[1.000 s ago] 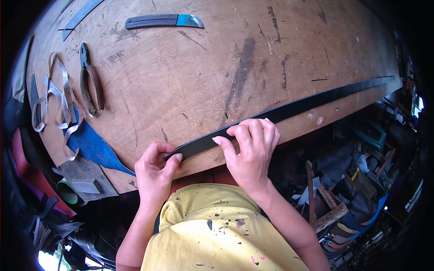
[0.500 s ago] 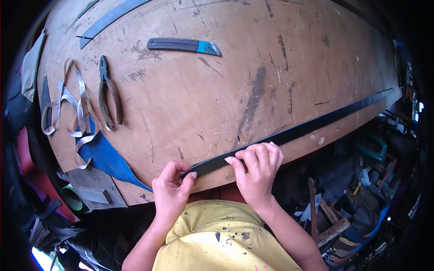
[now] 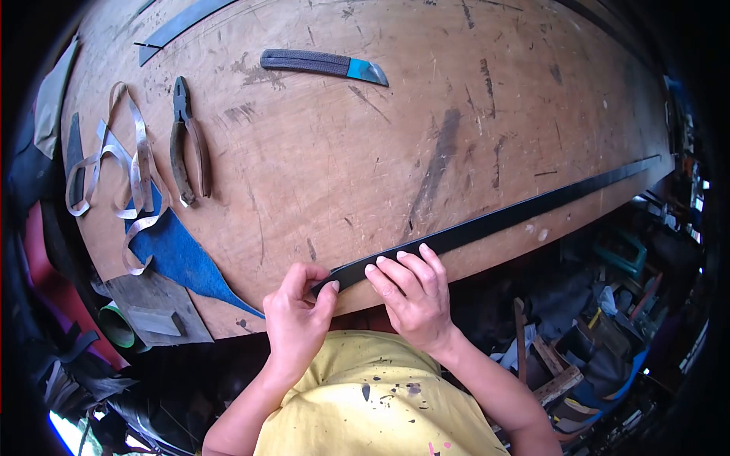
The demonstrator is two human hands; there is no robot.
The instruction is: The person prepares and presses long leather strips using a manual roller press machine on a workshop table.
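A long black strip [image 3: 487, 226] lies along the near edge of the wooden table, running from my hands to the far right corner. My left hand [image 3: 299, 308] pinches its near end between thumb and fingers. My right hand [image 3: 411, 292] rests on the strip a little farther right, its fingers apart and fingertips on the black surface; its thumb is hidden. The left end of the strip is partly covered by my left fingers.
On the wooden table [image 3: 342, 167] are a knife [image 3: 323, 63], pliers [image 3: 188, 144], a curled measuring tape [image 3: 139, 171], blue material [image 3: 179, 254] and a grey strip [image 3: 186, 29]. A grey board [image 3: 156, 308] lies at the left corner. Wooden pieces [image 3: 559, 384] and clutter stand below right.
My right hand has opened from a pinch and moved slightly left, fingers now spread on the strip. My left hand still pinches the end. The table items appear shifted upward in view.
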